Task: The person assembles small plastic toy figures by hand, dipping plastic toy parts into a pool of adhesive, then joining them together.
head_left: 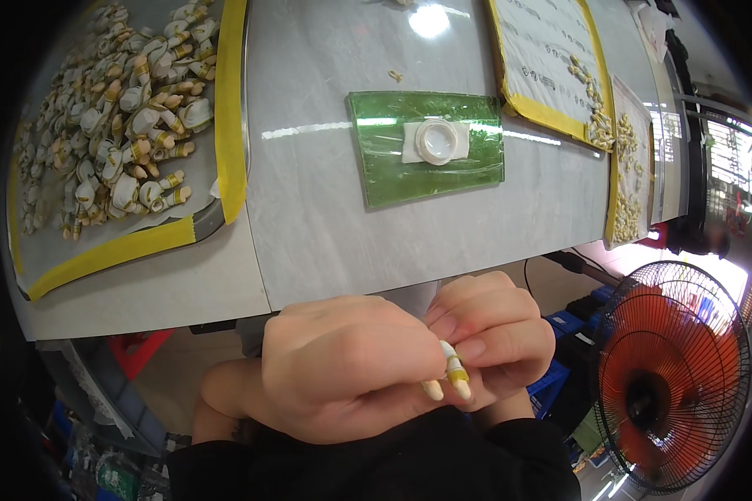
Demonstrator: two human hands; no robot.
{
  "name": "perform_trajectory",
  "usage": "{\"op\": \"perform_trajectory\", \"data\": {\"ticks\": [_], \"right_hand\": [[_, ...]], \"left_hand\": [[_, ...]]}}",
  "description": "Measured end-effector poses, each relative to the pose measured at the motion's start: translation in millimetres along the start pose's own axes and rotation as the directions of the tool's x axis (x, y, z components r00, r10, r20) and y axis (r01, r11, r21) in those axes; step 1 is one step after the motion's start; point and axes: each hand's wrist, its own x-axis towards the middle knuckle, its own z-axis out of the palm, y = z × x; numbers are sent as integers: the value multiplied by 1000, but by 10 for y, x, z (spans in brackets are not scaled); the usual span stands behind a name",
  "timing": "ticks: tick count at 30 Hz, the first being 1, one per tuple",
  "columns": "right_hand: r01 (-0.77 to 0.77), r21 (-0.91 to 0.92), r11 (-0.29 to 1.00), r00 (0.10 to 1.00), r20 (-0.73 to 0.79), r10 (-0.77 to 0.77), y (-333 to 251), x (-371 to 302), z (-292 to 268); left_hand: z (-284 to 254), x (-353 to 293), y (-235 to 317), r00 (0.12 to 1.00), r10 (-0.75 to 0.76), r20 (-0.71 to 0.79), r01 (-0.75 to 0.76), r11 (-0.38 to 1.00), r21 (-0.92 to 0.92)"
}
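Close to my body, off the table's front edge, my left hand (pixel 351 367) and my right hand (pixel 505 334) meet with fingers pinched. Between them sticks out a small white figurine arm (pixel 454 367) with a gold band and a flesh-coloured tip pointing down. Beside it a second flesh-coloured tip (pixel 432 390) pokes out under my left fingers; the rest of that piece is hidden. My right thumb and fingertips press on the banded arm. Whether both tips belong to one joined piece, I cannot tell.
At the left a yellow-taped tray (pixel 232 125) bears many similar white-and-gold pieces. A green mat (pixel 430 188) carries a small round white dish (pixel 437 142). Yellow-edged trays (pixel 551 117) with small gold-and-white parts lie at the right. An orange-bladed fan (pixel 673 376) stands close on my right.
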Motion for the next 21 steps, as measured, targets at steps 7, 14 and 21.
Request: {"op": "perform_trajectory", "data": {"ticks": [7,14,21], "right_hand": [[112,-38,993,992,-46,-113,24,7,20],[107,-98,989,994,5,-107,-20,65,5],[-11,-70,997,997,70,16,-219,184,-108]], "left_hand": [[14,13,14,1000,20,-12,-19,997,75],[-60,35,12,999,33,20,-35,996,86],[-592,67,450,895,66,-441,194,833,519]]}}
